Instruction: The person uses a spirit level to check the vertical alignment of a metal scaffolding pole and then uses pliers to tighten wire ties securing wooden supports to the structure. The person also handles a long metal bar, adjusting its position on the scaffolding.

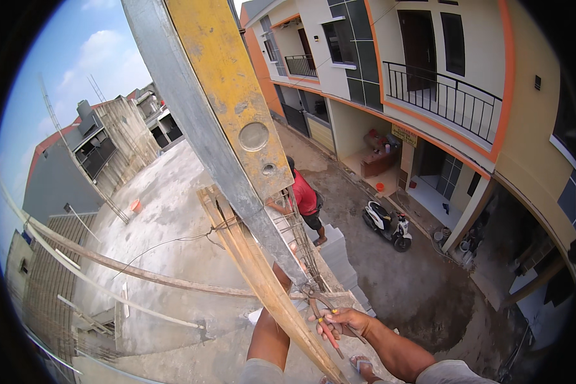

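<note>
My right hand [347, 322] is closed on pincers [329, 329] with reddish-orange grips. Their jaws meet the steel rods [310, 265] by the lower end of a long grey metal bar [192, 96]. My left forearm passes behind this bar. Most of my left hand [292, 247] is hidden there; its fingertips show at the bar's right edge and seem wrapped round it. A worn yellow spirit level [221, 83] lies along the bar, its round vial near the lower end. A split wooden batten [262, 275] slants beside the bar, with thin wire [214, 232] looped around its upper part.
A person in a red shirt [306, 195] stands just beyond the steel rods. Grey blocks [339, 256] line the wall edge, with a drop to the paved yard [422, 301], where a scooter [388, 225] is parked. A bent pole [147, 275] crosses the concrete slab [166, 192] at left.
</note>
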Tool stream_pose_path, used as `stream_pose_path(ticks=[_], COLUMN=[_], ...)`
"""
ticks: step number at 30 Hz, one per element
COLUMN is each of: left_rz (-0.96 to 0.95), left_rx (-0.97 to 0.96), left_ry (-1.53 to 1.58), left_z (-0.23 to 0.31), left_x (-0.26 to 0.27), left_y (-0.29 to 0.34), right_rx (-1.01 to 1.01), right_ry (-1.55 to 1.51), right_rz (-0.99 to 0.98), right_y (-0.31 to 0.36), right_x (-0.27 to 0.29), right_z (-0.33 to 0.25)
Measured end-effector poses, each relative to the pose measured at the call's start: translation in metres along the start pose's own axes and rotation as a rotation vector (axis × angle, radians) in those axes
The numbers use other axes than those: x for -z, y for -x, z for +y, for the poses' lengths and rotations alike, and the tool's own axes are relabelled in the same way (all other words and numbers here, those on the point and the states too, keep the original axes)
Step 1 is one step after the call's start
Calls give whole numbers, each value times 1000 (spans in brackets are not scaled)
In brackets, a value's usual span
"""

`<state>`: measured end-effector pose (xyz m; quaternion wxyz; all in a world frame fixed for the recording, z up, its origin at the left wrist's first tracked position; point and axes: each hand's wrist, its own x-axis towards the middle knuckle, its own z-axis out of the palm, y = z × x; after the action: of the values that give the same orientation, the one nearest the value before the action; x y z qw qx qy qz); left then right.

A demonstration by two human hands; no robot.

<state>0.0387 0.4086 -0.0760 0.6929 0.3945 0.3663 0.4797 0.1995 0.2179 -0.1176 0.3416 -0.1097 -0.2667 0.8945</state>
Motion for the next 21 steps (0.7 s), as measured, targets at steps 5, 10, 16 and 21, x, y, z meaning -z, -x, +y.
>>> stream_pose_path(ticks=[5,10,16,21], left_rz=[33,-54,-44,-60], left_rx=[-23,-20,4,-18], left_ry=[-3,52,37,-16], left_z=[1,-1,-5,-10], left_x=[-3,1,6,9], left_y=[1,-2,-4,-8], right_rx=[-52,-102,-209,-460], right_ry=[64,216,438,561], right_rz=[102,298,653,709], right_y=[5,5,9,41], right_x=[-6,-13,8,57], right_z=[-6,-4,16,73])
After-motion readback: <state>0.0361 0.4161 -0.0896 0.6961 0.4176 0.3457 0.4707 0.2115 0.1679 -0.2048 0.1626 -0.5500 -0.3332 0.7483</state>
